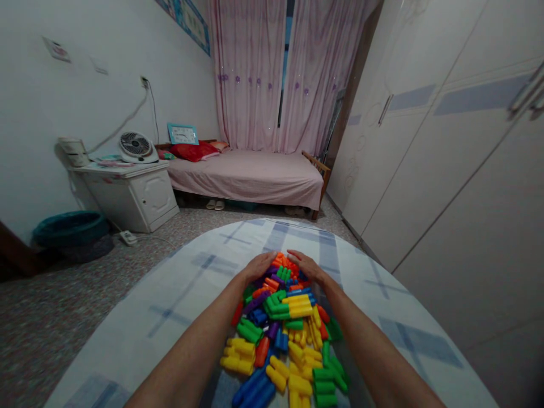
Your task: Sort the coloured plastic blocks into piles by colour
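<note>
A long heap of plastic building pieces (278, 309) in red, orange, yellow, green, blue and purple lies before me on the table. Many are short tubes joined side by side. My left hand (258, 267) rests against the far left side of the heap, fingers stretched forward. Opposite it, my right hand (306, 266) curves along the far right side, its fingers also extended. Orange pieces (284, 262) sit between the two hands. Both palms face inward and partly hide the pieces beside them. Yellow pieces (238, 357) and green pieces (325, 385) lie nearer, between my forearms.
The round table has a blue-and-white checked cloth (187, 289). Beyond it stands a bed (250, 175) with a pink sheet. A white cabinet (148, 198) bearing a fan (136, 146) and a bin (72, 232) are at left; a wardrobe (425, 158) lines the right.
</note>
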